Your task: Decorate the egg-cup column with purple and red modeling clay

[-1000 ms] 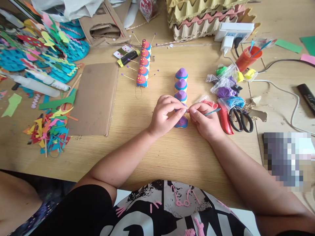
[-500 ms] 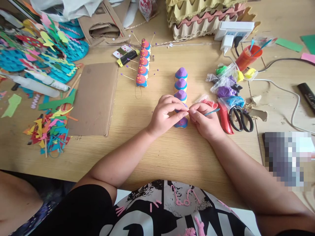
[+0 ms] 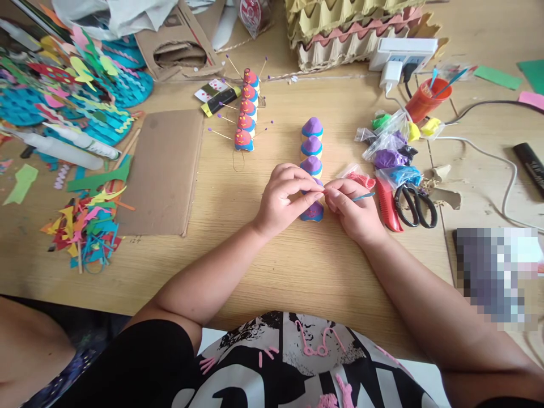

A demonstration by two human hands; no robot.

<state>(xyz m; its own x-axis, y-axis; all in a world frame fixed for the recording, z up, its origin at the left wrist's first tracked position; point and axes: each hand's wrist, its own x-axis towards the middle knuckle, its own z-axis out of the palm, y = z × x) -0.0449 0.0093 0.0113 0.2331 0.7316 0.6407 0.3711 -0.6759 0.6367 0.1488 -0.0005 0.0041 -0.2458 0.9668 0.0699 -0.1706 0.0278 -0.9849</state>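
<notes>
My left hand [image 3: 284, 198] is closed in a pinch, thumb against forefinger, over the near end of a row of egg-carton cups [image 3: 312, 146] with purple tops and blue rims. A tiny red bit that looks like clay [image 3: 324, 191] shows where its fingertips meet those of my right hand [image 3: 355, 209]. That hand is also closed, and a thin blue modelling tool [image 3: 363, 196] sticks out of it to the right. The nearest cup has small red marks on its front. Both hands partly hide the row.
Left of the row stands a finished-looking red-and-blue egg-carton caterpillar [image 3: 246, 120] with pins sticking out. Bagged clay [image 3: 389, 158], black-handled scissors [image 3: 415, 207] and an orange cup [image 3: 427, 101] lie to the right. Cardboard [image 3: 168, 170] and paper scraps [image 3: 91, 226] are at left.
The blue tool has tilted slightly flatter in my right hand. Both hands otherwise keep nearly the same pinch and place.
</notes>
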